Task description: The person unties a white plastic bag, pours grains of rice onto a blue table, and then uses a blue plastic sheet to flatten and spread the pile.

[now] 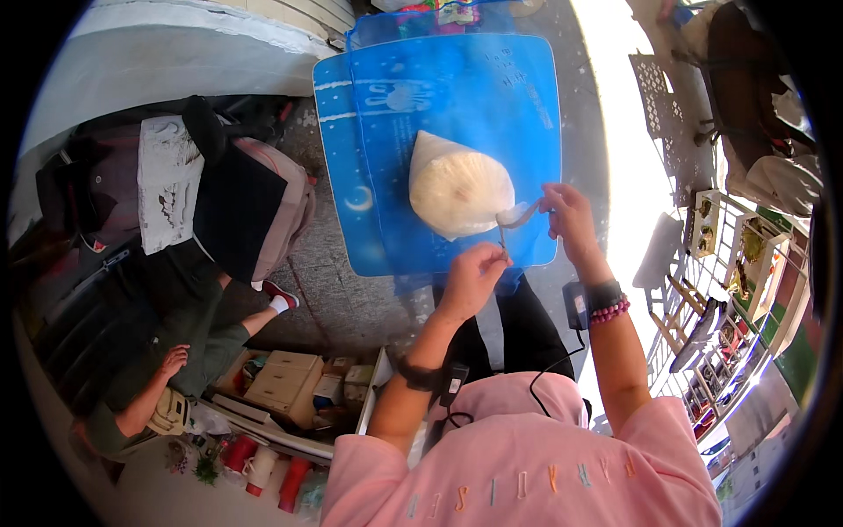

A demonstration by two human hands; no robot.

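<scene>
A bulging pale plastic bag point(458, 184), its contents cream-coloured, lies on a blue table point(369, 138) printed with a moon and stars. Its narrow gathered neck point(517, 216) stretches from the bag's lower right side towards my right hand point(568, 221), whose fingertips pinch the end of it. Just below, my left hand point(475, 273) grips a thin string-like tie point(502, 242) between thumb and forefinger. The tie runs up to the neck close to the bag; whether it is looped around the neck I cannot tell.
Blue mesh point(454, 263) covers part of the table and hangs over its near edge. Left of it is a padded chair point(283, 191) bearing a white box point(170, 184). A seated person point(178, 359) is at lower left, by an open drawer of boxes point(283, 382). Racks point(744, 263) stand right.
</scene>
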